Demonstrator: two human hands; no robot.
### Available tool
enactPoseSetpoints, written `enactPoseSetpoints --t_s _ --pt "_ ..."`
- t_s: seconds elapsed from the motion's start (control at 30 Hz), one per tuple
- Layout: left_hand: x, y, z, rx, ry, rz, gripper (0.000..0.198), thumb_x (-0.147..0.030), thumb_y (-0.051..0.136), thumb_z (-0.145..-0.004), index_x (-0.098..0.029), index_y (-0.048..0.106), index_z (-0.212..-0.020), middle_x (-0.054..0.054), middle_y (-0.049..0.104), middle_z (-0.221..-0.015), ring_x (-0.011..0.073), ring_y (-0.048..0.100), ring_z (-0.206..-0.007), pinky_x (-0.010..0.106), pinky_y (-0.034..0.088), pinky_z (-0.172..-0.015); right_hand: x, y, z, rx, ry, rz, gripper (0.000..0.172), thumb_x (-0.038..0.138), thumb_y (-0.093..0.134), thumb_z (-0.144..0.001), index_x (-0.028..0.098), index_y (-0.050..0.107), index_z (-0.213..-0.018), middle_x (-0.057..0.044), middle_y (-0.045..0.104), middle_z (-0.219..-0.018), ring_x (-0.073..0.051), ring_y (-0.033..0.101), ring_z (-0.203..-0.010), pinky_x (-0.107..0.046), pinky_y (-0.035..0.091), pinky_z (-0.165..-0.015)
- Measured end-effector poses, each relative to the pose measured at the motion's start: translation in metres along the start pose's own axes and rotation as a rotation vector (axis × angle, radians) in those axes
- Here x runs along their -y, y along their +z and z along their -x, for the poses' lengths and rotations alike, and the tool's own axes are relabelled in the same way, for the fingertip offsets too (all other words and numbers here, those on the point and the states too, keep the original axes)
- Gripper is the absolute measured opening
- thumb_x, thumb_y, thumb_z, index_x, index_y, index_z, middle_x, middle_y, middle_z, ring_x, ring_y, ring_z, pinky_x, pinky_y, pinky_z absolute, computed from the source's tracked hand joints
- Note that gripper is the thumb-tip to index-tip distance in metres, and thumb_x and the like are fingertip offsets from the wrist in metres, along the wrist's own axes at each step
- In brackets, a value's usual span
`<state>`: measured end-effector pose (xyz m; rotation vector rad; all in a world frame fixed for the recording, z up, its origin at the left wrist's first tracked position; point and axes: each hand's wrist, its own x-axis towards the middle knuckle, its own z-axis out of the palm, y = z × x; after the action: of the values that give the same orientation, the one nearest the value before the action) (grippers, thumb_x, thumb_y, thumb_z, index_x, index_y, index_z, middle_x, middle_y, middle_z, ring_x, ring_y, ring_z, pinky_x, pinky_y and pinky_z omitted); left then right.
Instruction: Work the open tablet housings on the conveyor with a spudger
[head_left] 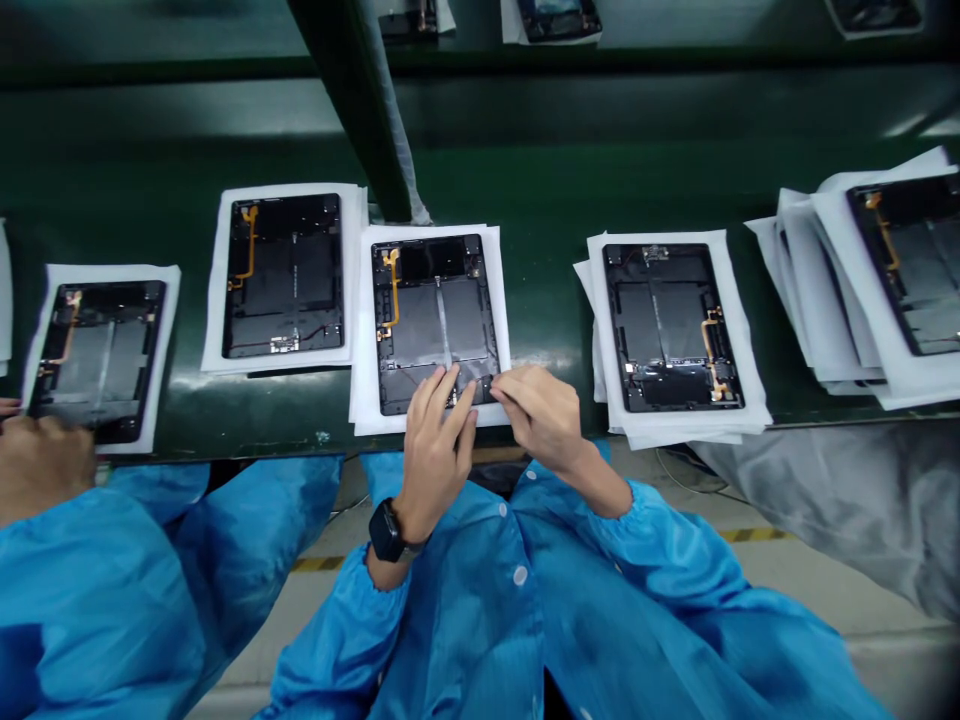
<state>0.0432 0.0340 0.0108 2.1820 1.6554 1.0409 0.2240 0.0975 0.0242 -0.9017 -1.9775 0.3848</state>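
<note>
In front of me an opened tablet (416, 310) lies on white foam sheets (366, 400), its inside facing up. It shows dark battery panels, an orange flex cable (395, 300) at the upper left and a pale strip (442, 315) down the middle. My left hand (439, 430), a watch on its wrist, rests with fingers stretched over the tablet's lower edge beside that strip. At the lower right corner, my right hand (540, 415) has thumb and fingers pinched together. What the pinch holds, if anything, is too small to make out.
More opened tablets on foam sheets lie along the green bench: one (283, 275) to the left, another (675, 330) to the right, one on a thick stack (847, 300). A co-worker's hand (45, 460) works at a tablet far left. A green post (360, 110) rises behind mine.
</note>
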Motion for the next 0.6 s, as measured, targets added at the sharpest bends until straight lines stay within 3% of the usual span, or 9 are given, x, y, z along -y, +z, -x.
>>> enactPoseSetpoints --t_s 0.17,0.37,0.6 --pt "0.008 -0.001 0.008 -0.033 0.064 -0.048 0.056 -0.012 0.056 -0.105 -0.023 0.048 -0.159 0.018 0.059 -0.158 0.0305 0.045 -0.157 0.062 0.037 -0.129 0.001 0.010 0.014 -0.064 0.012 0.033 0.021 0.016 0.061 -0.103 0.027 0.074 -0.114 -0.007 0.082 -0.100 -0.024 0.078 -0.094 -0.040 0.064 -0.082" --pt "0.004 -0.004 0.012 -0.026 0.031 -0.063 0.055 -0.014 0.054 -0.106 -0.025 0.048 -0.159 0.018 0.059 -0.158 0.0322 0.046 -0.156 0.068 0.036 -0.128 0.003 0.008 0.006 -0.080 0.130 -0.006 0.018 0.019 0.059 -0.105 0.025 0.076 -0.110 -0.008 0.082 -0.098 -0.024 0.077 -0.088 -0.040 0.063 -0.081" --pt "-0.002 -0.005 0.009 -0.032 0.005 -0.056 0.051 -0.010 0.056 -0.104 -0.022 0.053 -0.154 0.018 0.059 -0.156 0.0313 0.045 -0.157 0.066 0.038 -0.128 0.009 0.010 0.003 -0.120 0.166 -0.053 0.018 0.018 0.062 -0.104 0.026 0.078 -0.107 -0.007 0.082 -0.098 -0.023 0.076 -0.088 -0.040 0.061 -0.082"
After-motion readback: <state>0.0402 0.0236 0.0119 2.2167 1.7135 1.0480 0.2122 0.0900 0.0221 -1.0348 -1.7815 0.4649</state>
